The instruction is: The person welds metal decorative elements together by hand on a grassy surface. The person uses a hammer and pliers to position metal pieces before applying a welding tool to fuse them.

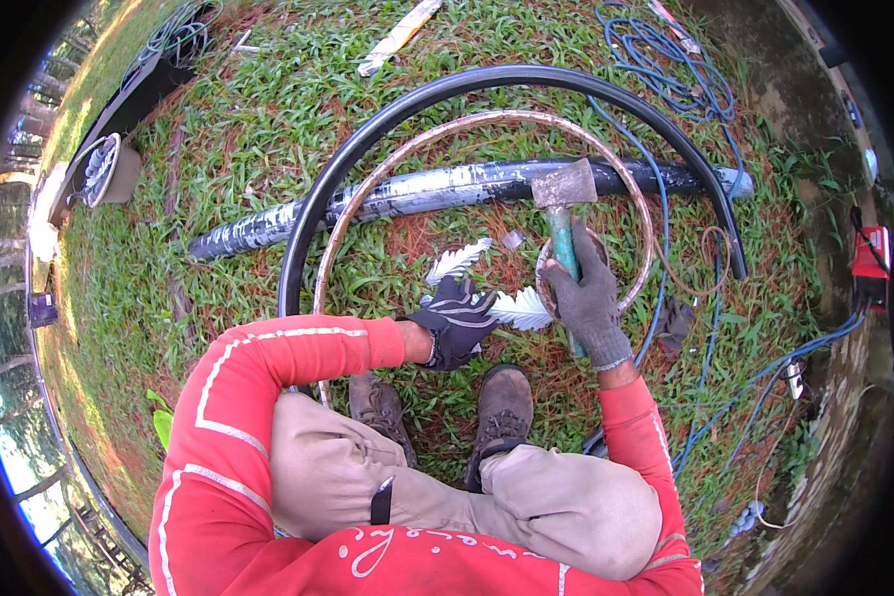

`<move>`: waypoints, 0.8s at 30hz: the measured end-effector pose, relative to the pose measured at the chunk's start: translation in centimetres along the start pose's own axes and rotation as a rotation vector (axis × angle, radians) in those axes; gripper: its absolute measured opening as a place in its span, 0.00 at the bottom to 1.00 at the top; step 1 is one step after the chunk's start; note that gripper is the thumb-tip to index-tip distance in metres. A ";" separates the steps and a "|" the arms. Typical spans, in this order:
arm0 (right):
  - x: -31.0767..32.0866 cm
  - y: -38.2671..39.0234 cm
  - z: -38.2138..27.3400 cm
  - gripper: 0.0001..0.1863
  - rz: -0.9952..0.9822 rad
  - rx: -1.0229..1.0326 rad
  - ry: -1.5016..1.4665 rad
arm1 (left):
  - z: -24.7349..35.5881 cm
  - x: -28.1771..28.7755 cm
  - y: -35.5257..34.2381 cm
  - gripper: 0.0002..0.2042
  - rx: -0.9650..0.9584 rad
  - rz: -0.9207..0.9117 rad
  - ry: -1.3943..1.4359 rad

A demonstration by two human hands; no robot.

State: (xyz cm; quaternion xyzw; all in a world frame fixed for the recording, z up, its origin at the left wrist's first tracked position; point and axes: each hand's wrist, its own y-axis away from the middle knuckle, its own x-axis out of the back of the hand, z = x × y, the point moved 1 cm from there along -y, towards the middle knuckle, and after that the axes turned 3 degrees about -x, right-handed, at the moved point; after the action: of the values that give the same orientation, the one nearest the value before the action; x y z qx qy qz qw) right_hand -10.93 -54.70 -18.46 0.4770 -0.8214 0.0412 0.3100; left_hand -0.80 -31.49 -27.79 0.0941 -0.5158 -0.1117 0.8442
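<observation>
My right hand (591, 303), in a grey work glove, is wrapped round the green handle of a hatchet (564, 186) whose worn metal head points away from me. To its left, my left hand (455, 323) wears a dark glove with grey stripes. Its fingers close at the base of a white leaf-shaped piece (522, 310) with notched edges. Another white leaf (457, 261) of the same form sticks out beyond that hand. Whether the two leaves are joined is hidden by the glove. A small round ring (543, 278) shows partly behind my right hand.
A black curved tube (422, 96) and a thinner rusty hoop (392, 159) arch around my hands. Beyond lies a paint-streaked black pipe (407, 194) on the grass. Blue hose (656, 60) lies coiled at far right. A bucket (119, 174) stands left; a red device (870, 253) sits right.
</observation>
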 end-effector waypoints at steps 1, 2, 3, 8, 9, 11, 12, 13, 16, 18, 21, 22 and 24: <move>0.2 0.1 0.1 0.42 -0.025 -0.046 -0.027 | 0.7 1.2 -0.2 0.34 -0.047 0.028 -0.103; 0.4 0.2 0.3 0.42 -0.020 -0.051 -0.024 | -0.3 -0.4 -1.0 0.34 -0.055 0.028 -0.101; -0.4 -0.1 -0.4 0.42 -0.012 -0.013 -0.022 | -3.0 -2.2 -0.9 0.32 -0.067 0.323 -0.021; -0.6 -0.7 0.5 0.43 0.025 -0.034 -0.086 | -8.0 3.8 -5.8 0.23 -0.011 0.633 -0.043; -0.5 -1.1 1.8 0.44 0.104 0.072 -0.039 | -9.0 4.4 -7.6 0.21 0.060 0.416 -0.049; -0.6 -1.2 2.0 0.45 0.168 0.180 -0.010 | -10.7 4.0 -8.3 0.16 0.089 0.232 -0.063; -0.4 -0.8 1.1 0.45 0.122 0.129 -0.029 | -11.6 3.1 -7.5 0.16 0.097 0.225 -0.066; 0.1 -0.3 0.6 0.45 0.089 0.072 -0.035 | -12.1 2.7 -7.2 0.15 0.073 0.285 -0.059; 0.5 -0.4 3.1 0.45 0.127 0.100 -0.024 | -12.4 3.6 -6.4 0.14 0.117 0.249 0.060; 1.1 -0.4 4.0 0.45 0.129 0.019 -0.023 | -10.9 6.7 -5.1 0.15 0.161 0.353 0.243; 1.0 -0.7 4.3 0.46 0.122 -0.059 -0.073 | -10.9 9.7 -5.0 0.17 0.393 0.649 0.671; 1.0 -1.1 3.7 0.46 0.121 -0.058 -0.097 | -11.4 10.6 -5.4 0.18 0.437 0.785 0.850; 0.9 -1.6 1.8 0.46 0.105 -0.063 -0.081 | -13.9 9.1 -6.7 0.19 0.569 0.907 0.813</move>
State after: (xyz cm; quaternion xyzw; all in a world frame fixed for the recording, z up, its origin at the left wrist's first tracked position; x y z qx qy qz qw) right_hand -10.81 -56.91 -19.79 0.4244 -0.8581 0.0121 0.2888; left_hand 15.05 -39.93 -28.15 0.1215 -0.1548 0.4386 0.8769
